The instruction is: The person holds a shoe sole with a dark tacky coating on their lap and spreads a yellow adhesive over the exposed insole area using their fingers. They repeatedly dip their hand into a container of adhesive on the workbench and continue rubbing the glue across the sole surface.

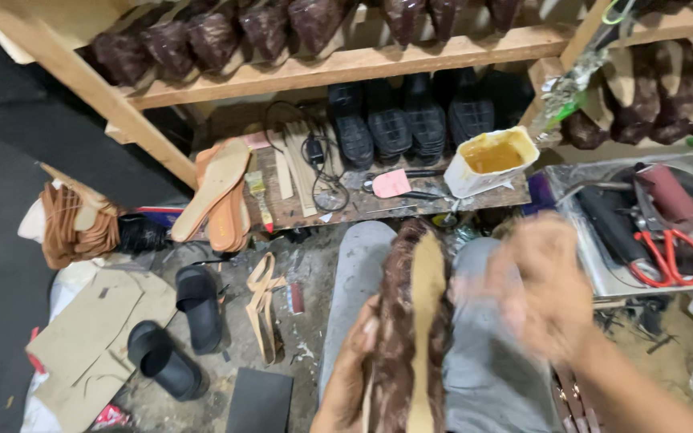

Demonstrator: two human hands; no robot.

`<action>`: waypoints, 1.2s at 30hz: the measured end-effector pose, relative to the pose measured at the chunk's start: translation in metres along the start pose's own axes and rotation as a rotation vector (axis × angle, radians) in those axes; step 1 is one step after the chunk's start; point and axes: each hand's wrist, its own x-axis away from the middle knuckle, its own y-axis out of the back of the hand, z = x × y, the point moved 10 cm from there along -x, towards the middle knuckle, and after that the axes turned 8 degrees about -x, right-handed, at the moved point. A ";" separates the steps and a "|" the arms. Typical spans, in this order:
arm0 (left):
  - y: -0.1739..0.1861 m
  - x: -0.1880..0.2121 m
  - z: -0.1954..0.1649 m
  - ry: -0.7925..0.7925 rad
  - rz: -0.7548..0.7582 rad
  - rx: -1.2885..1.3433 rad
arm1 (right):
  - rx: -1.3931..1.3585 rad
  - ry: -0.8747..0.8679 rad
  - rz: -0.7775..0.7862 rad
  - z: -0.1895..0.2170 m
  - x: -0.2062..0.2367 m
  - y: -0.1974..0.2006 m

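My left hand [350, 373] grips the near end of a shoe upper in mottled brown material with a tan insole [423, 321] facing up, resting along my lap in grey trousers. Blurred with motion, my right hand [543, 285] hovers just right of the shoe over my right knee; I cannot tell whether it holds anything. A cut-open white container of amber glue [487, 160] stands on the low wooden bench [362, 204] ahead, with a pink-handled tool [395, 183] beside it.
Tan insoles [218, 192] and wood strips lie on the bench's left part, black soles [411, 120] stand behind. A metal tray [595, 265] at right holds red scissors [671, 256] and tools. Black slides [178, 329], cardboard and strap pieces lie on the floor at left.
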 end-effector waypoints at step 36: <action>-0.049 0.011 -0.049 -0.286 0.000 -0.565 | 0.157 -0.256 -0.058 0.027 0.002 -0.020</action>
